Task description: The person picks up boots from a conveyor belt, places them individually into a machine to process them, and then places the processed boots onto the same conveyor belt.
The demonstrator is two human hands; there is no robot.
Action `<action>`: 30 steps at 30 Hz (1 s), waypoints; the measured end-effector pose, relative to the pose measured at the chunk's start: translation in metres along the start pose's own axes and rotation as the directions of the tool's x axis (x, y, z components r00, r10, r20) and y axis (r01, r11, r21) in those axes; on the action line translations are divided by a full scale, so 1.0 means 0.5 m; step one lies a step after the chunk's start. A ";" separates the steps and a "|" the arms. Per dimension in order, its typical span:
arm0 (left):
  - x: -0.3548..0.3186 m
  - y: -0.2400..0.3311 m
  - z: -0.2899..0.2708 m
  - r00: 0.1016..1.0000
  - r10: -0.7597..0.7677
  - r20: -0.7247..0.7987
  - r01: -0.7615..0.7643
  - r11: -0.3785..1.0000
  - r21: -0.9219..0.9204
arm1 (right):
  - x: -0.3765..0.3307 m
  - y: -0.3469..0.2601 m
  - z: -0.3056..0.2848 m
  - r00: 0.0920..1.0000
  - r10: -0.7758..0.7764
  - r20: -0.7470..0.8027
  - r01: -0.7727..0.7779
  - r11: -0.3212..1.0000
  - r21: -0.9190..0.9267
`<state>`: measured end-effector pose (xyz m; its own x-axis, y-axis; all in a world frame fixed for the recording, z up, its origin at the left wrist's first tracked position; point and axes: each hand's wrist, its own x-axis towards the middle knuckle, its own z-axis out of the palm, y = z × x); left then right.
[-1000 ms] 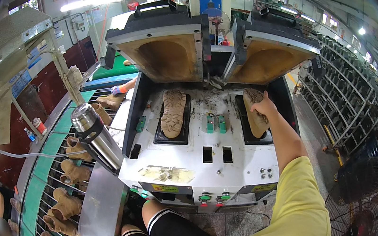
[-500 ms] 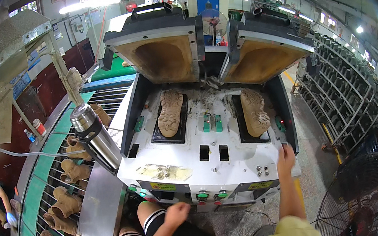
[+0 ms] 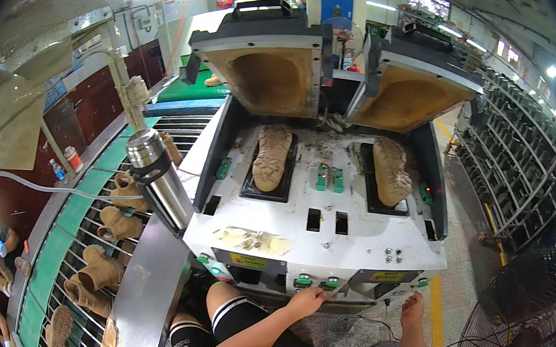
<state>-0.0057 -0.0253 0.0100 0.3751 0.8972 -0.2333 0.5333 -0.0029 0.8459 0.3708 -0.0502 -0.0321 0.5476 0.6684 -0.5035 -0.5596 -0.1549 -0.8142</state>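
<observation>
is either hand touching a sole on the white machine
No, the left hand is by the green buttons and the right hand near the machine's front corner, away from both soles.

Front of soles [image 3: 272,158]: passable | left: steel flask [image 3: 165,188] | rear: raised lids [image 3: 273,79]

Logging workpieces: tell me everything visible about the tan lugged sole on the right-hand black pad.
The tan lugged sole lies tread up on the black pad, running front to back. It looks like rubber, with chunky blocks and a smoother side wall along its left. Any upper is hidden underneath. Only the pad visibly touches it; the raised lid leaves it uncovered.
</observation>
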 end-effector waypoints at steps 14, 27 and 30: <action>-0.020 -0.056 -0.020 0.991 0.100 -0.091 -0.103 0.994 -0.029 | -0.019 0.043 0.045 0.991 -0.115 -0.063 0.107 0.986 -0.125; -0.636 -0.457 -0.292 -0.041 -0.354 -0.934 0.334 0.876 -0.347 | -0.385 0.116 0.864 0.109 -0.655 0.748 0.994 0.068 -0.086; -0.789 -0.484 -0.271 -0.205 -0.287 -0.936 0.443 0.825 -0.350 | -0.395 0.046 1.086 0.455 -0.494 0.741 0.882 0.137 -0.450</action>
<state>-0.3858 -0.3187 -0.0378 -0.9395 0.2305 0.2535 0.3407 0.5496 0.7628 -0.0879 0.2091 0.2057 0.0640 0.9197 0.3873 0.6862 0.2412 -0.6862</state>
